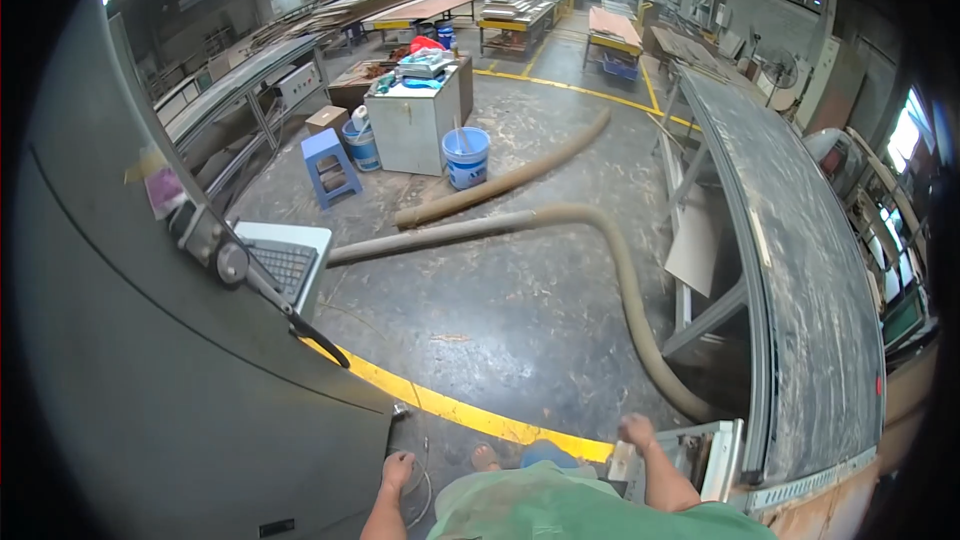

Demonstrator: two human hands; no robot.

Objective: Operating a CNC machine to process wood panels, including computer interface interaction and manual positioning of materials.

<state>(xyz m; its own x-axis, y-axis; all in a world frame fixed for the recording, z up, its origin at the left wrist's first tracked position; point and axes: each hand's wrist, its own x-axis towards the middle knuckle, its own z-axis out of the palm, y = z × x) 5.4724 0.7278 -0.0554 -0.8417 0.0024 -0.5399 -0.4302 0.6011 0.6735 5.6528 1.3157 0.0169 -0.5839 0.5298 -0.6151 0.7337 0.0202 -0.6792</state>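
My left hand [398, 470] hangs low beside the grey machine cabinet [240, 390], its fingers loosely curled with nothing visible in them. A thin pale cable [427, 470] loops down just right of it. Over the near end of a metal frame [715, 450], my right hand [637, 430] is held with the fingers folded in. Nothing shows in that hand, and whether it touches the frame is unclear. Beyond the frame stretches a long conveyor table [800, 260] with a dusty dark belt.
A yellow floor line [450, 405] curves ahead of me. Thick hoses [625, 280] [520, 180] lie across the floor. A keyboard [285, 265] rests on a white shelf at the left. Farther off stand a blue stool [328, 165], a blue bucket [467, 165] and a grey cabinet [408, 130].
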